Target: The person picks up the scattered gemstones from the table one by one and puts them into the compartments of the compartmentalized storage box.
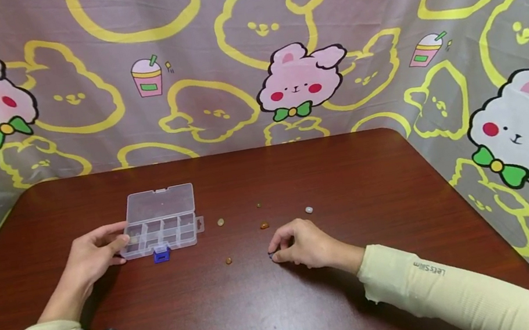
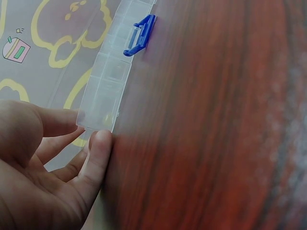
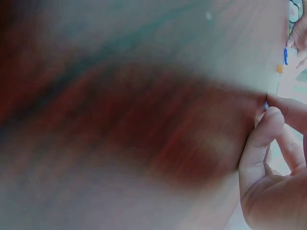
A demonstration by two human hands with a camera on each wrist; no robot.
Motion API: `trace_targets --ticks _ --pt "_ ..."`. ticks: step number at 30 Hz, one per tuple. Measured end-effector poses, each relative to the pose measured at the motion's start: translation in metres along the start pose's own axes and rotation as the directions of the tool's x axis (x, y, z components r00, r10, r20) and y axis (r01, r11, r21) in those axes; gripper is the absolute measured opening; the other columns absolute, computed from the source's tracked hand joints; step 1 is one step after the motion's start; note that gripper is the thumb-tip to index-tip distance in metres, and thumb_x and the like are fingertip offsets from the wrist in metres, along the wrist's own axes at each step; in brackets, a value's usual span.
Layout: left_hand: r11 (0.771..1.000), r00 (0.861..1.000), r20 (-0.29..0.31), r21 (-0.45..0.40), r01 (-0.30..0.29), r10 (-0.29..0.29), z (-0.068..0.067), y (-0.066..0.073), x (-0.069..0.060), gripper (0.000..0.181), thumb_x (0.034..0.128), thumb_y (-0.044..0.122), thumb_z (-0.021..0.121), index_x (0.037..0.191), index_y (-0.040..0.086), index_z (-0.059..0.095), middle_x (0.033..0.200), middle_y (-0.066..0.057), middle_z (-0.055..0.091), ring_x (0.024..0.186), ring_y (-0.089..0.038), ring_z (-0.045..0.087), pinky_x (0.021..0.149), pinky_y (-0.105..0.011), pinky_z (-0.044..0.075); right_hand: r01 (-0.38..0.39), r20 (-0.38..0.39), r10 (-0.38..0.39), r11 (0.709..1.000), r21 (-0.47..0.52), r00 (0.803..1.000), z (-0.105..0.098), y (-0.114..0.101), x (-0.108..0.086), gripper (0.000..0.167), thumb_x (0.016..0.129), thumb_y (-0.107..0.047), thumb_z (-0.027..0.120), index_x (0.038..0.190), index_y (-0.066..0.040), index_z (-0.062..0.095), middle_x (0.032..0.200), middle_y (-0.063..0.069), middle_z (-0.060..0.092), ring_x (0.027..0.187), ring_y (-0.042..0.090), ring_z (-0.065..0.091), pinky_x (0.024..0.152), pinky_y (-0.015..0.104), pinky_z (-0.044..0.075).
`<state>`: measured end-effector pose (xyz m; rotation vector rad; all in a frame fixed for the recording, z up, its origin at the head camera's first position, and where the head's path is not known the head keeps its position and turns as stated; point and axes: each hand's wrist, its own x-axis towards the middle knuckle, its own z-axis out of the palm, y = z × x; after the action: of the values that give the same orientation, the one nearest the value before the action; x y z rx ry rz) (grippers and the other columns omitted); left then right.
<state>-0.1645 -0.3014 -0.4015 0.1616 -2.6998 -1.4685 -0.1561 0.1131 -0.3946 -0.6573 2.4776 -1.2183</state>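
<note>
Dark stone (image 1: 270, 255) | head: pinched in right hand (image 1: 305, 245); open box (image 1: 180, 245) lies left, slightly farther off, long axis left-right, two loose stones (image 1: 229, 260) between | left wrist: left hand (image 2: 43, 187) pinches box's outer end | right wrist: pinch near table (image 3: 158, 134), stone mostly hidden

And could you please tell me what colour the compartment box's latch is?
The latch is blue, clearest in the left wrist view.

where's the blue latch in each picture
Head: blue latch left of centre, on the front of the clear box.
Left wrist: blue latch near top, just left of centre.
Right wrist: blue latch tiny, upper right edge.
Shared landmark: left hand, gripping the box.
</note>
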Motion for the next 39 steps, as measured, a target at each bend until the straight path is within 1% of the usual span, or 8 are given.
trace_targets --ticks 6,14,21,26,32,39 --pt "1.000 1.000 -0.001 0.001 -0.008 0.008 0.0000 -0.0007 -0.0004 0.041 0.1008 0.009 0.060 0.137 -0.009 0.054 0.113 -0.028 0.061 0.073 -0.011 0.061 0.061 -0.028 0.059 -0.007 -0.003 0.006 1.000 -0.004 1.000 -0.0002 -0.0005 -0.0017 0.005 0.086 -0.006 0.078 0.089 -0.009 0.076 0.063 -0.003 0.058 0.044 0.008 0.049 0.035 0.024 0.040" --pt "1.000 1.000 -0.002 0.000 0.001 -0.001 -0.0002 -0.0005 0.0001 0.042 0.1010 0.010 0.060 0.138 -0.008 0.054 0.115 -0.028 0.061 0.074 -0.011 0.061 0.061 -0.028 0.059 -0.018 -0.009 0.018 1.000 -0.003 1.000 -0.0001 0.0008 -0.0012 0.004 0.086 -0.006 0.078 0.087 -0.009 0.075 0.062 -0.003 0.058 0.045 0.008 0.049 0.036 0.023 0.040" --pt "1.000 1.000 0.004 0.002 0.015 -0.015 -0.0002 0.0003 -0.0007 0.043 0.1016 0.012 0.060 0.139 -0.007 0.053 0.118 -0.029 0.060 0.078 -0.012 0.061 0.062 -0.027 0.059 -0.037 -0.001 0.037 0.999 0.003 0.999 -0.0001 0.0005 -0.0019 0.005 0.086 -0.005 0.077 0.086 -0.009 0.073 0.061 -0.003 0.057 0.045 0.008 0.048 0.037 0.023 0.040" --pt "1.000 1.000 0.004 0.004 0.007 -0.007 -0.0001 0.0009 -0.0015 0.042 0.1016 0.011 0.060 0.139 -0.007 0.053 0.118 -0.029 0.060 0.077 -0.012 0.061 0.062 -0.028 0.059 -0.045 0.002 0.045 0.999 0.012 0.999 -0.0011 0.0001 -0.0029 0.004 0.086 -0.005 0.076 0.087 -0.007 0.073 0.060 -0.003 0.057 0.045 0.008 0.048 0.037 0.023 0.040" --pt "1.000 1.000 0.005 0.003 0.012 -0.012 -0.0001 0.0022 -0.0012 0.042 0.1017 0.012 0.060 0.139 -0.007 0.054 0.117 -0.029 0.060 0.078 -0.014 0.061 0.062 -0.028 0.059 -0.041 0.001 0.041 0.999 0.014 0.999 -0.0025 -0.0008 -0.0030 0.004 0.085 -0.004 0.076 0.088 -0.006 0.073 0.064 -0.003 0.059 0.047 0.010 0.051 0.037 0.024 0.042" --pt "1.000 1.000 0.005 0.003 0.013 -0.013 -0.0005 0.0001 -0.0003 0.041 0.1017 0.012 0.060 0.138 -0.007 0.054 0.116 -0.028 0.060 0.077 -0.013 0.061 0.062 -0.028 0.059 -0.050 0.002 0.050 0.998 0.037 0.999 -0.0033 -0.0013 -0.0030 0.004 0.086 -0.004 0.075 0.088 -0.006 0.073 0.065 -0.002 0.060 0.048 0.013 0.053 0.038 0.025 0.043"
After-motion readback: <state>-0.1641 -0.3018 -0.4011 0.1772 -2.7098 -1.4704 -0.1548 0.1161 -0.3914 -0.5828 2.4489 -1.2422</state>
